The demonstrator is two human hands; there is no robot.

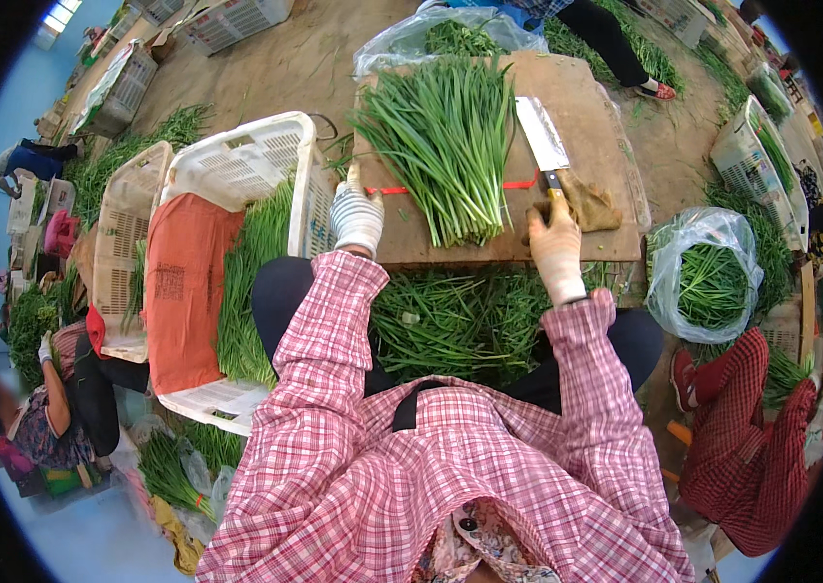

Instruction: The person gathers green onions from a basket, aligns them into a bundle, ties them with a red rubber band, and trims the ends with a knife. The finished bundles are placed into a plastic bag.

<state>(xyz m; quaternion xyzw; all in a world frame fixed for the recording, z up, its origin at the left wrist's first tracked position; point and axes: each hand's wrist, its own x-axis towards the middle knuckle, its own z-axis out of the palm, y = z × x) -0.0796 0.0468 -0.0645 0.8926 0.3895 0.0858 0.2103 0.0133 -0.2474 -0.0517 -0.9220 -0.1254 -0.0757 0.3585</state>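
Note:
A thick bundle of green garlic chives (448, 146) lies on a worn wooden board (397, 251) before me, cut ends towards me. A red tie (519, 184) passes beneath it and shows on both sides. My left hand (357, 215), in a whitish striped glove, is at the board's left edge beside the tie's left end; whether it grips the tie is unclear. To the right of the bundle a broad-bladed kitchen knife (543, 138) lies flat, blade pointing away. My right hand (556, 244), in a stained glove, has its fingers on the knife's handle, next to a brown cloth (586, 204).
White plastic crates (302, 167) stand at my left, one with chives and an orange-red sack (182, 291). Loose greens (455, 321) lie between my knees. A clear bag of greens (710, 277) stands right. Co-workers sit left and right; another person's leg (604, 44) extends beyond the board.

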